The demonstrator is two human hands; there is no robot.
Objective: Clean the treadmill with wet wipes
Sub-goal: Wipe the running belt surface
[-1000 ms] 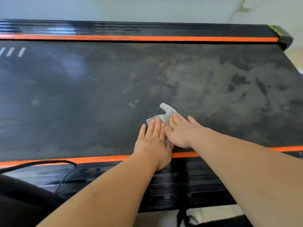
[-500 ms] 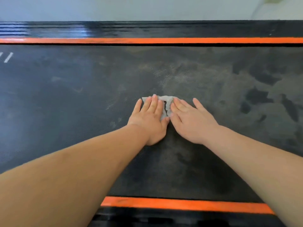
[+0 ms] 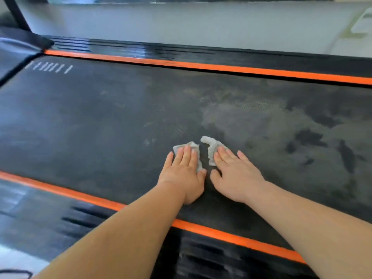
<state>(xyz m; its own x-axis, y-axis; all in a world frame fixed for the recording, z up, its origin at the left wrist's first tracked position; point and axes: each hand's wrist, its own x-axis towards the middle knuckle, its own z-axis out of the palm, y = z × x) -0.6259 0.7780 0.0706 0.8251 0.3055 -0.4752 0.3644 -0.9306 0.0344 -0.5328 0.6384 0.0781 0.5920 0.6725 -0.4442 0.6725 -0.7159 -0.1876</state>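
You laid your left hand (image 3: 184,174) and right hand (image 3: 235,176) flat, fingers straight and barely spread. Each pressed one of the wipes (image 3: 211,147) onto the belt (image 3: 100,127), just beyond the near stripe (image 3: 60,191), likely to spread scrubbing pressure over the grime.

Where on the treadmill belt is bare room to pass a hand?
Bare belt lies left of the left hand, up to the white marks, and right of the right hand, between the far orange stripe and the near orange stripe. Crowded only at the middle, where both hands press the left wipe and the right wipe.
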